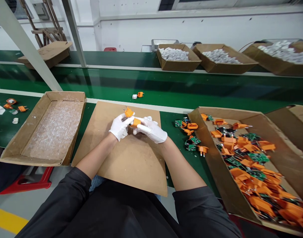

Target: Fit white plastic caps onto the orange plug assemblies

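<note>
Both hands wear white gloves and are close together above a brown cardboard sheet (131, 162). My left hand (118, 127) is closed around an orange plug (128, 112) whose two metal pins point up and away. In my right hand (152, 129) is a second orange plug piece (136, 123), pinched between thumb and fingers right beside the first. The fingertips of the two hands nearly meet, and I cannot tell whether the two pieces touch. Gloved fingers hide the lower parts of both.
To the right, a cardboard box (208, 165) holds many orange plugs and green circuit boards; several more lie beside it. A shallow box (52, 129) stands left. An orange plug (140, 94) and white piece (134, 97) rest on the green belt. Boxes of white parts (175, 54) line the back.
</note>
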`<act>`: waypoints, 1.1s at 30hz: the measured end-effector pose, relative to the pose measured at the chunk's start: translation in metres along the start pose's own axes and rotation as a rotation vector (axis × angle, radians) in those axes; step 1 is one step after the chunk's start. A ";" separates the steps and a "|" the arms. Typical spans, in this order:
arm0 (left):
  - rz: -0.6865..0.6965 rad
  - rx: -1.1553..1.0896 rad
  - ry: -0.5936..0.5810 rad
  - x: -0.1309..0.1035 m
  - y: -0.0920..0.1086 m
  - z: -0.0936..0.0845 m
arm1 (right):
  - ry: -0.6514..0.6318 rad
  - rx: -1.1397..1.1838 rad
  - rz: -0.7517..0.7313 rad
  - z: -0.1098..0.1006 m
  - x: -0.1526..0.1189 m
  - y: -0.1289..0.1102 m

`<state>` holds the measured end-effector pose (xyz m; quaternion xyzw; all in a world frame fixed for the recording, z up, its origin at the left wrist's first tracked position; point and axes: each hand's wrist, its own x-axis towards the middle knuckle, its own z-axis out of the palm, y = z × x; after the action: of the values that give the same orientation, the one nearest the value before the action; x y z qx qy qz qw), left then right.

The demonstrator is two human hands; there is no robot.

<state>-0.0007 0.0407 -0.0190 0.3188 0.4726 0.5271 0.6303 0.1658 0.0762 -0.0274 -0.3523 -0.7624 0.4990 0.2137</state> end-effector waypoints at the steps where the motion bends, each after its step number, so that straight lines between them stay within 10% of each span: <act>1: 0.001 0.003 -0.003 0.001 -0.001 0.000 | -0.005 -0.011 -0.002 0.000 0.000 0.001; 12: 0.025 -0.013 -0.048 0.003 -0.004 -0.004 | -0.043 0.076 -0.018 0.002 0.002 0.002; 23: 0.075 -0.179 0.073 0.013 0.017 -0.014 | -0.253 -0.512 -0.080 -0.004 -0.010 -0.018; 29: 0.055 -0.054 0.072 0.012 0.006 -0.012 | 0.321 -0.613 -0.097 0.019 0.001 -0.023; 33: 0.115 0.043 0.113 0.017 -0.003 -0.013 | 0.396 -0.623 -0.092 0.039 0.016 -0.029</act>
<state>-0.0120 0.0546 -0.0309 0.3285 0.4996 0.5692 0.5644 0.1195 0.0569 -0.0174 -0.4553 -0.8368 0.1549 0.2617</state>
